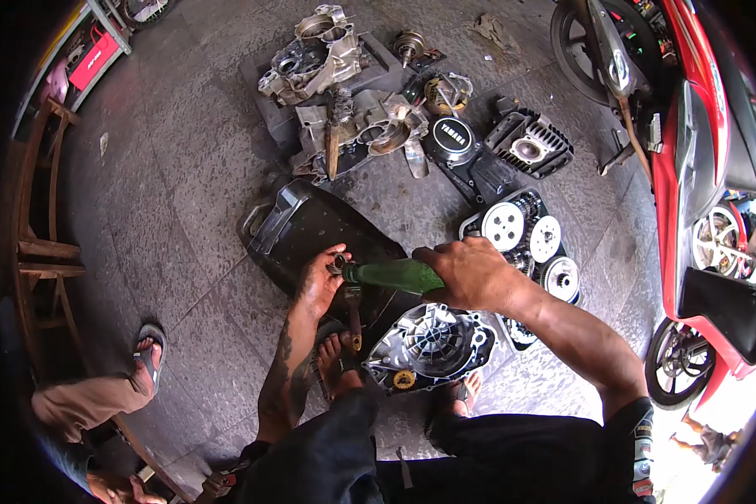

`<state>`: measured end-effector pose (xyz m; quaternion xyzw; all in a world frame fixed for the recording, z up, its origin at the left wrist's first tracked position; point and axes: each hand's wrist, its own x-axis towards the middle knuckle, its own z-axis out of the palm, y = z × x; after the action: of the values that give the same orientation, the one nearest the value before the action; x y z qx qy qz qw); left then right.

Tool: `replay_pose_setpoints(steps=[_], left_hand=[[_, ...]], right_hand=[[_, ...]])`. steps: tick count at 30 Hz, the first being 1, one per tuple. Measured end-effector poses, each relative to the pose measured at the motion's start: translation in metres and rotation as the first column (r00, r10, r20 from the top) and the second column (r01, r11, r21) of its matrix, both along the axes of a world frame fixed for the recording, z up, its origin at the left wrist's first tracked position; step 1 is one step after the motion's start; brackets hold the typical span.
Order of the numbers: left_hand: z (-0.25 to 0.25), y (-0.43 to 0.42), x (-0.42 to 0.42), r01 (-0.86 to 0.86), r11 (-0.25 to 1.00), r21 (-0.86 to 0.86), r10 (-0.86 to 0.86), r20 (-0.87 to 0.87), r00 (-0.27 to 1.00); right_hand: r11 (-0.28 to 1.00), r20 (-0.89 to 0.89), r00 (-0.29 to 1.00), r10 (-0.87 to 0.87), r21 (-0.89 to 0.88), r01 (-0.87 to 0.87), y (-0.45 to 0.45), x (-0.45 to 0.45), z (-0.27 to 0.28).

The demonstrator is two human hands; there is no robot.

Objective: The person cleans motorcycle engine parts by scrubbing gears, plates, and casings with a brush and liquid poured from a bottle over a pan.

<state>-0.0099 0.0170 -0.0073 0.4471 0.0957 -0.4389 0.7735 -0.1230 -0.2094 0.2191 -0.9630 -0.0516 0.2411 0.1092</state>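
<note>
My right hand (pixel 470 270) is wrapped round the body of a green glass bottle (pixel 386 275), tilted almost level with its neck toward the left. At the bottle's mouth my left hand (pixel 323 277) pinches a small dark part whose shape is hard to make out. Both are over the near edge of a black tray (pixel 311 231). A brush with a wooden handle (pixel 356 329) points down just below the bottle neck. Near my feet lies an open silver engine cover (pixel 433 340) with a small golden gear (pixel 404 380) on it.
Engine castings (pixel 315 63), a round YAMAHA cover (pixel 453 137), a finned cylinder head (pixel 528 149) and a tray of gears (pixel 503 226) lie beyond. A red motorcycle (pixel 689 168) stands right. Another person's sandalled foot (pixel 149 357) and a wooden bench (pixel 49 248) are left.
</note>
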Motion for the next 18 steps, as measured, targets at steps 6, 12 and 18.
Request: replay_pose_setpoints(steps=[6, 12, 18], left_hand=[[0.043, -0.003, -0.002, 0.169, 0.949, 0.267, -0.232, 0.226, 0.946], [0.057, -0.002, 0.002, 0.109, 0.948, 0.300, -0.141, 0.088, 0.986], [0.050, -0.004, 0.007, 0.027, 0.903, 0.428, -0.236, 0.444, 0.864]], right_hand=[[0.992, -0.015, 0.998, -0.062, 0.106, 0.063, -0.009, -0.009, -0.010], [0.867, 0.015, 0.960, -0.279, 0.434, 0.245, -0.025, -0.038, -0.047], [0.730, 0.297, 0.830, -0.472, 0.659, 0.180, -0.038, -0.058, -0.109]])
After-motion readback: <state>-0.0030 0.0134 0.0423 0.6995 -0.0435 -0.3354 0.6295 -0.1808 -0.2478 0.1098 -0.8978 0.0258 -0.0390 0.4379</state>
